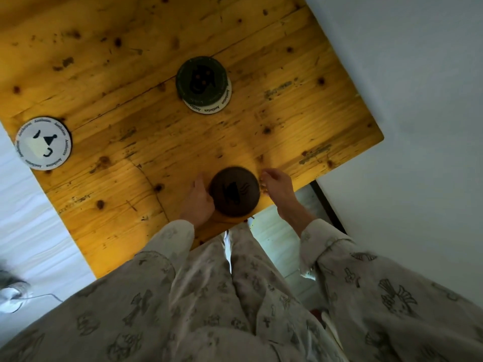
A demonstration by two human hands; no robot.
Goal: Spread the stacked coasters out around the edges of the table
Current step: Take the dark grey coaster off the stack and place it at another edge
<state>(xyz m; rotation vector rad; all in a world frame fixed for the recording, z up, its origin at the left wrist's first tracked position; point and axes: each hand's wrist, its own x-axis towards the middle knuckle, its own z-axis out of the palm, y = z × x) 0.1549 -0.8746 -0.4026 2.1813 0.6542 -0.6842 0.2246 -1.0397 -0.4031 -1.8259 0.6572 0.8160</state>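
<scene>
Lying flat — round brown coaster (234, 191), steaming-cup print.

A brown coaster (234, 192) lies flat at the desk's (130, 74) near edge; a white one (43, 143) at its left edge; a dark green coaster (200, 79) tops another white one (219, 104) mid-desk.

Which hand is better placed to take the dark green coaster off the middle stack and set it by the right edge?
Probably the right hand: it is free beside the brown coaster, while the left hand touches it; the dark green coaster lies ahead.

Knotty wood table (109, 82) w/ pale wall (418, 74).
</scene>
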